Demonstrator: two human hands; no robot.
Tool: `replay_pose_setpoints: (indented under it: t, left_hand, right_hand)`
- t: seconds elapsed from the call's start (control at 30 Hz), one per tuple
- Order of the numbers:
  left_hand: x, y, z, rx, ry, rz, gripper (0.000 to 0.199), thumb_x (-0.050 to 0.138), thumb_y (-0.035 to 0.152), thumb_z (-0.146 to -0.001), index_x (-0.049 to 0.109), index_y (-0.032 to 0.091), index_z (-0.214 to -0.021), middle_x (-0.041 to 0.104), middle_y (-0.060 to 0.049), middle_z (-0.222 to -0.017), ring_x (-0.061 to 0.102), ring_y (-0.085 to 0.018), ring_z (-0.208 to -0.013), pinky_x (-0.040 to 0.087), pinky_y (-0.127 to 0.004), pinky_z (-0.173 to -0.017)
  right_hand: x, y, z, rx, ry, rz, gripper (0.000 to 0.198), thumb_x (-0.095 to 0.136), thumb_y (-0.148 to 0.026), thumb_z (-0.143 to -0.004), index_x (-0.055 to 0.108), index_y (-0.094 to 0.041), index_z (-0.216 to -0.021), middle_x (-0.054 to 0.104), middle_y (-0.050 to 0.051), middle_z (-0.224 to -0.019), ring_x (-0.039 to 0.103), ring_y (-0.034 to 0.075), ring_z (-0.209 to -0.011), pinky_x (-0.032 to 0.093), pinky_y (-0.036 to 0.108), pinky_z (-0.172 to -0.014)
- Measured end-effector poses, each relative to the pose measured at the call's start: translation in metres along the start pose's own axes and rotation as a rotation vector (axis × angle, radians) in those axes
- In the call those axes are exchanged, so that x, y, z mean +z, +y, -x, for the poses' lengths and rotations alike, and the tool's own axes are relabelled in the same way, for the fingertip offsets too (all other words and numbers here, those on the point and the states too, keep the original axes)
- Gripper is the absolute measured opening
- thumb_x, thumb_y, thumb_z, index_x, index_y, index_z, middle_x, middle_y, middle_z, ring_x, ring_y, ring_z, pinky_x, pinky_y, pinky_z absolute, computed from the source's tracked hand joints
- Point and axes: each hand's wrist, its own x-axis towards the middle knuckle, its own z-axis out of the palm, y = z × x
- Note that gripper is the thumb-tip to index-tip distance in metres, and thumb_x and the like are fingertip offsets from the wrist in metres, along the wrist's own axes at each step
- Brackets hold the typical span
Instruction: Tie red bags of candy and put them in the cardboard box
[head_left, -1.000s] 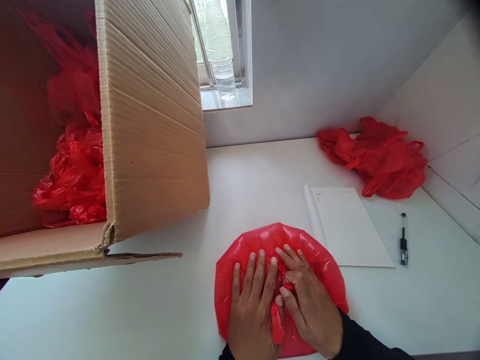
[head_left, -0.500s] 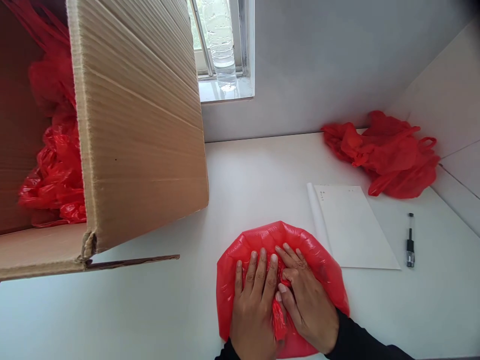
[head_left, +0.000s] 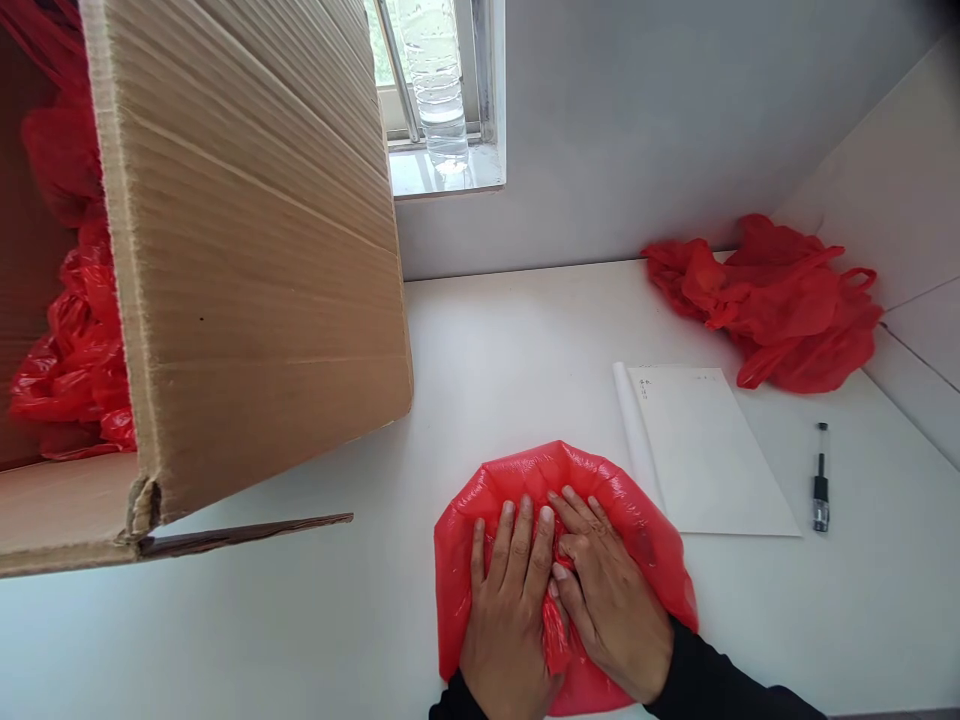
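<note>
A puffed, rounded red plastic bag point(head_left: 600, 490) lies on the white table near the front edge. My left hand point(head_left: 506, 610) rests flat on its left half, fingers spread and pressing down. Beside it, my right hand point(head_left: 611, 605) lies on the bag's middle, its thumb and fingers pinching a twisted fold of the red plastic between the two hands.
A large cardboard box point(head_left: 247, 260) lies on its side at the left with several red bags point(head_left: 67, 340) inside. A pile of red bags point(head_left: 780, 300) sits at the back right. White paper point(head_left: 705, 450) and a pen point(head_left: 821, 490) lie right of the bag. A water bottle point(head_left: 435, 80) stands on the windowsill.
Both hands have stayed on the bag, edging slightly closer together over the fold. The view has shifted a little, so the box appears further left.
</note>
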Motion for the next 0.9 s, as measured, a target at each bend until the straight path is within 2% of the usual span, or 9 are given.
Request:
replay_pose_setpoints:
  t: [0.33, 0.73, 0.8, 0.9]
  left_hand:
    - [0.003, -0.001, 0.004, -0.018, -0.049, 0.000, 0.073, 0.046, 0.017, -0.089, 0.021, 0.021, -0.157, 0.027, 0.002, -0.163, 0.019, -0.022, -0.151, 0.002, -0.044, -0.124]
    - [0.003, -0.002, 0.003, -0.016, -0.054, -0.008, 0.073, 0.047, 0.017, -0.090, 0.021, 0.022, -0.158, 0.026, 0.003, -0.164, 0.019, -0.023, -0.152, 0.001, -0.044, -0.124]
    - [0.001, -0.001, 0.003, -0.024, -0.047, -0.007, 0.072, 0.047, 0.018, -0.090, 0.021, 0.023, -0.157, 0.028, 0.003, -0.163, 0.020, -0.023, -0.151, 0.003, -0.043, -0.124]
    - [-0.006, 0.003, 0.003, -0.046, -0.012, 0.008, 0.067, 0.044, 0.016, -0.093, 0.024, 0.022, -0.157, 0.031, 0.002, -0.162, 0.022, -0.022, -0.151, 0.012, -0.044, -0.123]
  right_hand:
    - [0.001, 0.001, 0.001, 0.005, -0.025, 0.002, 0.047, 0.041, -0.022, -0.099, 0.037, -0.015, -0.145, 0.039, 0.008, -0.157, 0.028, 0.026, -0.149, 0.047, 0.059, -0.110]
    - [0.001, 0.002, 0.001, -0.003, -0.004, -0.051, 0.044, 0.042, -0.020, -0.098, 0.039, -0.015, -0.143, 0.044, 0.011, -0.154, 0.034, 0.028, -0.146, 0.045, 0.063, -0.110]
    - [-0.004, 0.002, 0.000, 0.018, 0.000, -0.126, 0.036, 0.043, -0.021, -0.099, 0.046, -0.019, -0.135, 0.046, 0.010, -0.153, 0.035, 0.028, -0.145, 0.044, 0.063, -0.111]
    - [-0.025, 0.001, -0.001, 0.162, 0.000, -0.335, 0.013, 0.049, -0.030, -0.099, 0.057, -0.025, -0.108, 0.045, 0.005, -0.153, 0.036, 0.028, -0.145, 0.049, 0.054, -0.108]
